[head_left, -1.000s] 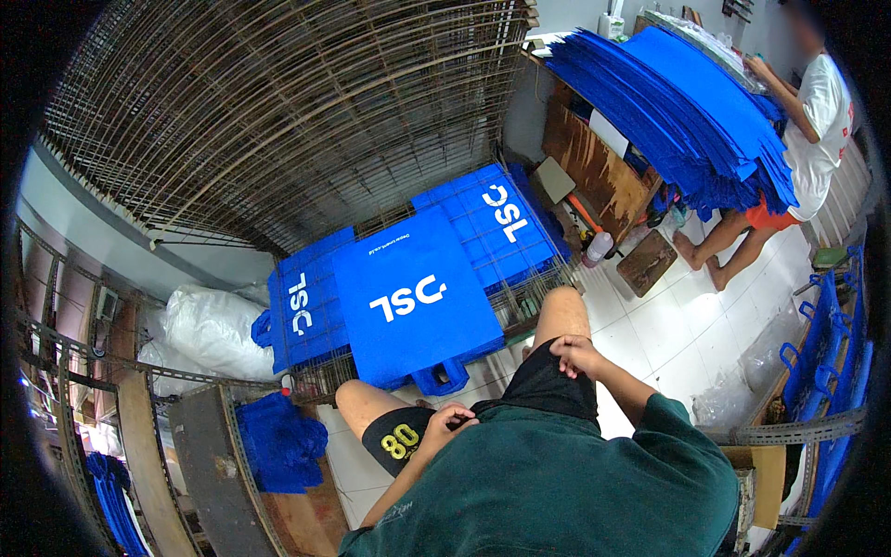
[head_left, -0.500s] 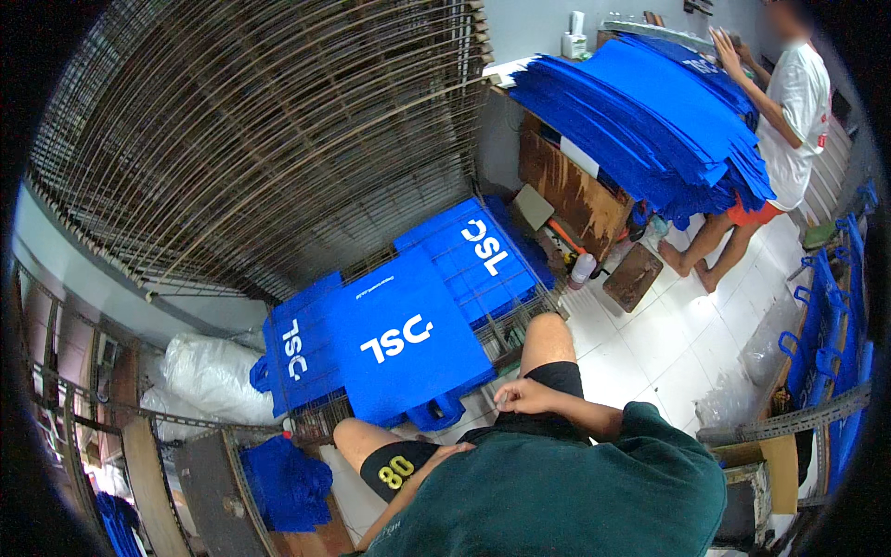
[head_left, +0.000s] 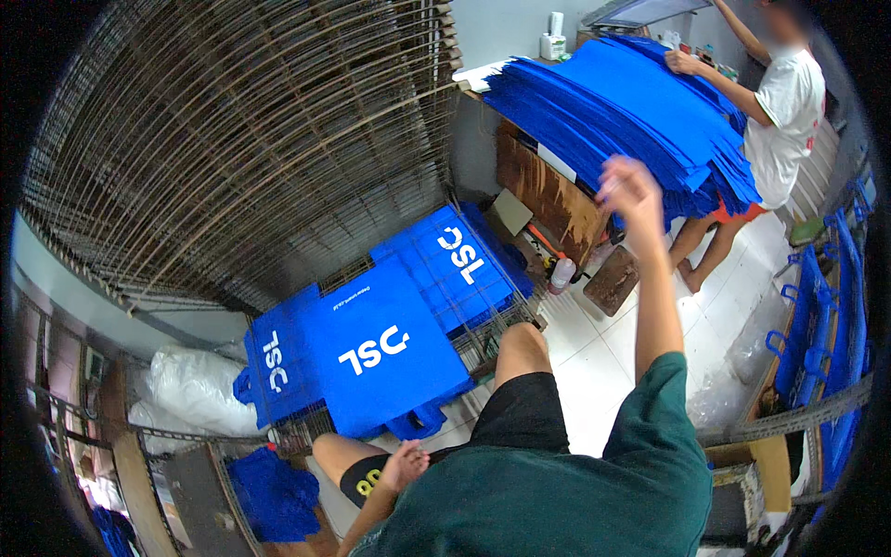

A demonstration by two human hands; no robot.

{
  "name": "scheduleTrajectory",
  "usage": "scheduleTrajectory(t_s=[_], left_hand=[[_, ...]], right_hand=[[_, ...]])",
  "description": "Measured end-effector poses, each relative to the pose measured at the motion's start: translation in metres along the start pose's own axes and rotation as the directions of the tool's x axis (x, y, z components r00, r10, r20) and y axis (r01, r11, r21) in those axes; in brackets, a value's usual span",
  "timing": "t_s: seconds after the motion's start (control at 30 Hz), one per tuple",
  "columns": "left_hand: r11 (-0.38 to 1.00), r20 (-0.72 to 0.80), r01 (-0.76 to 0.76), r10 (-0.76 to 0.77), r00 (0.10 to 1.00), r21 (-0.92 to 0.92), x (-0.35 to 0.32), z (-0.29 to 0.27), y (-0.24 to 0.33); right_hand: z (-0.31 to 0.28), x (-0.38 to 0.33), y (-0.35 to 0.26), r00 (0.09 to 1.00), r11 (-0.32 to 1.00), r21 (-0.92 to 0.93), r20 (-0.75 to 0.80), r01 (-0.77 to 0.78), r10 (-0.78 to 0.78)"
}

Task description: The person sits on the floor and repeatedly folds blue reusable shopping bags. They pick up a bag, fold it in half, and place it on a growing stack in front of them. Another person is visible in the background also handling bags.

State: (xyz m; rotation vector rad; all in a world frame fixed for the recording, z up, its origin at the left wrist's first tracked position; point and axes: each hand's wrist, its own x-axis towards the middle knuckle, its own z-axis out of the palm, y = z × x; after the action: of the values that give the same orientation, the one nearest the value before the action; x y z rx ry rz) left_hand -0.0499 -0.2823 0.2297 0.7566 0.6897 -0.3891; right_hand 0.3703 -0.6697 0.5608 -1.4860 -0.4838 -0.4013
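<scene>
Blue bags [head_left: 631, 102] look soft, light and floppy; best grabbed at an edge. Right hand [head_left: 629, 190] reaches toward one o'clock, fingers loose, holding nothing. Left hand [head_left: 406, 464] rests, fingers curled.

White bottle with green label [head_left: 555, 44] on far shelf; white-lettered blue bags [head_left: 385, 357] on wire rack

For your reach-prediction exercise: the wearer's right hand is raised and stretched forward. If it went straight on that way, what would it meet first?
Most likely the stack of blue bags on the bench: the right hand, blurred, points up toward its near edge. Depth is unclear.
</scene>
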Motion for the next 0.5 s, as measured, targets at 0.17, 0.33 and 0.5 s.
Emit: scheduleTrajectory(t_s=[0.17,0.33,0.5], left_hand=[[0.99,-0.07,-0.01,0.0,0.998,-0.142,-0.006,0.026,0.011],[0.982,-0.188,-0.067,0.033,0.982,-0.178,-0.011,0.03,0.003],[0.983,-0.277,-0.094,0.048,0.96,-0.155,-0.021,0.047,0.011]], right_hand=[[-0.118,0.12,-0.017,0.868,0.952,0.244,-0.495,0.184,-0.041],[-0.233,0.189,0.035,0.75,0.798,0.577,-0.602,0.17,0.275],[-0.298,0.202,0.065,0.683,0.707,0.706,-0.492,-0.05,0.54]])
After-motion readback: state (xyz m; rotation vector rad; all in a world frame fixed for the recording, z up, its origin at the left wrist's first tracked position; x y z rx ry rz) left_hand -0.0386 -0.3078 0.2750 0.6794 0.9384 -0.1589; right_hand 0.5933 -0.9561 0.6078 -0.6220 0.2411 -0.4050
